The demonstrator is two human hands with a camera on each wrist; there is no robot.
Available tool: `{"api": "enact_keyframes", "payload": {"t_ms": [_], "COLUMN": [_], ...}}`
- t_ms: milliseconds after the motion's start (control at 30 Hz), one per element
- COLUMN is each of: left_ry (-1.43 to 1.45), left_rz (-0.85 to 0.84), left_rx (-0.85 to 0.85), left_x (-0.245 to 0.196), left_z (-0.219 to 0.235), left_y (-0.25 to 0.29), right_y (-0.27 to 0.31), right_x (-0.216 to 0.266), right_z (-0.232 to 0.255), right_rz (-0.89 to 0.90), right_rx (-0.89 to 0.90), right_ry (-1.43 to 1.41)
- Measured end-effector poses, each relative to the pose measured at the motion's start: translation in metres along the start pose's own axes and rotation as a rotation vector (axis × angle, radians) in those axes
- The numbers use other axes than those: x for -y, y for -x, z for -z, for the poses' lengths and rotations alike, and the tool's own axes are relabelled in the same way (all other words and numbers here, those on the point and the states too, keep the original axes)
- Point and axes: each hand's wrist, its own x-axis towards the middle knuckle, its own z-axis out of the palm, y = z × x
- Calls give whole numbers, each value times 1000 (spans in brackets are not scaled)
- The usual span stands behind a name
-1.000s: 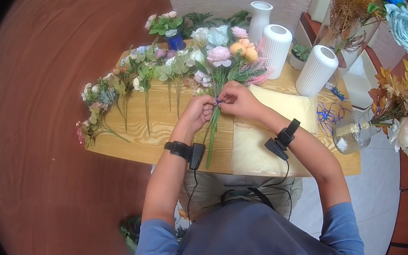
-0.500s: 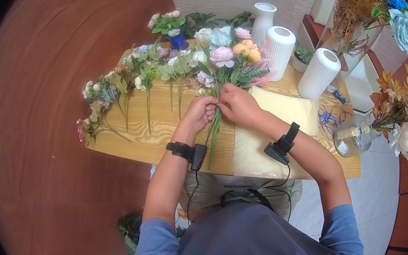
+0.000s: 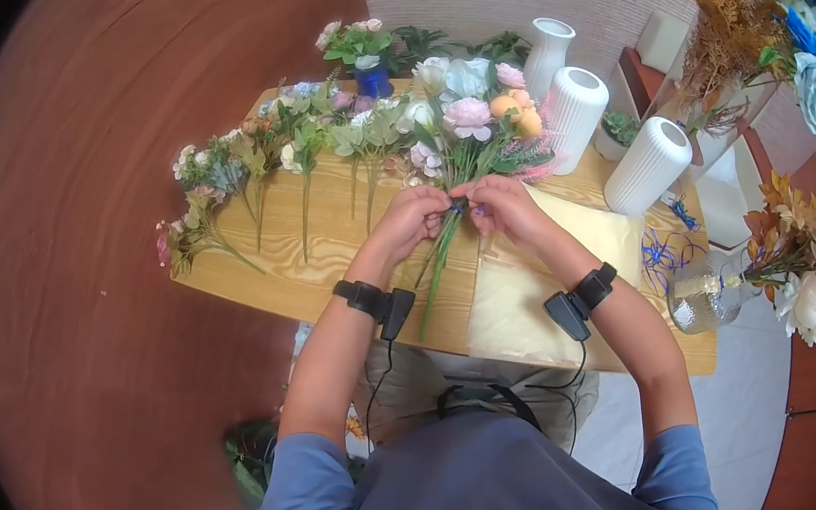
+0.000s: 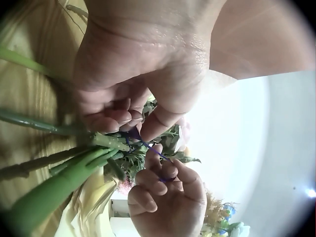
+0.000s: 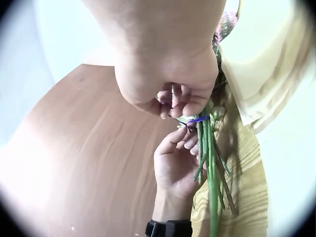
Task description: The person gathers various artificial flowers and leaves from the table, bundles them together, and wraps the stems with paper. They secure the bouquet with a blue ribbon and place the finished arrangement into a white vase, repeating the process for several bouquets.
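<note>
A bouquet of mixed flowers [image 3: 468, 119] with pink, white, pale blue and orange heads lies at the table's middle, its green stems [image 5: 212, 163] pointing toward the person. A thin blue ribbon [image 5: 200, 120] goes around the stems just below the leaves. My left hand [image 3: 414, 219] pinches the ribbon between thumb and finger, right beside the stems. On the other side, my right hand [image 3: 509, 211] has its fingers curled on a ribbon end. The left wrist view shows the ribbon stretched in a short line between both hands.
Several loose flower stems [image 3: 304, 201] lie along the table's left. Cream wrapping paper [image 3: 523, 292] is right of the bouquet. White ribbed vases [image 3: 650, 167] stand behind it, near a tangle of blue ribbon [image 3: 667, 251] and a glass vase [image 3: 701, 307] at the right edge.
My hands were close together at the stems and have drawn slightly apart, with blue ribbon now showing between them. The head view has shifted a little; the bouquet stays in place.
</note>
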Motion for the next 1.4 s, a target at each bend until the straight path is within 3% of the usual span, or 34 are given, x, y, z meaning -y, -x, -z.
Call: {"api": "enact_keyframes", "payload": {"t_ms": [67,133,167,233,333,533,633,767,1033,1267,1400], "left_ry": [-32,-339,-338,-790,-901,-930,-983,-970,-993,-1003,-1003], "left_rz": [-17,-58,-56,-338,-337,-415,-497,-454,-419,-373,-305], "left_rx": [-10,-39,-39,-120,-138,-233,-262,-311,-349,-342,-272], "left_x": [1,2,7,14,4,-1,6,13,18,26,20], "left_z": [3,10,10,6,-3,1,5,8,8,13,10], "left_y": [-2,-4,-4,-3,6,14,16,14,14,10,13], "right_y": [6,6,1,-2,-2,-5,-4,-9,-13,-9,-19], "right_x": [-1,-5,-13,-15,-18,-13,-11,-14,-14,-8,-20], "right_z": [-2,1,9,10,6,8,10,12,2,0,13], "right_rz": [-27,-56,-74,-89,-86,-86,-189,-240,-299,-346,-400], "right_rx": [-15,-33,-50,-69,-23,-134,-167,-146,-295,-269,-133], "right_ry": [-103,-209,-192,-175,-219,-80,-48,-37,44,66,64]}}
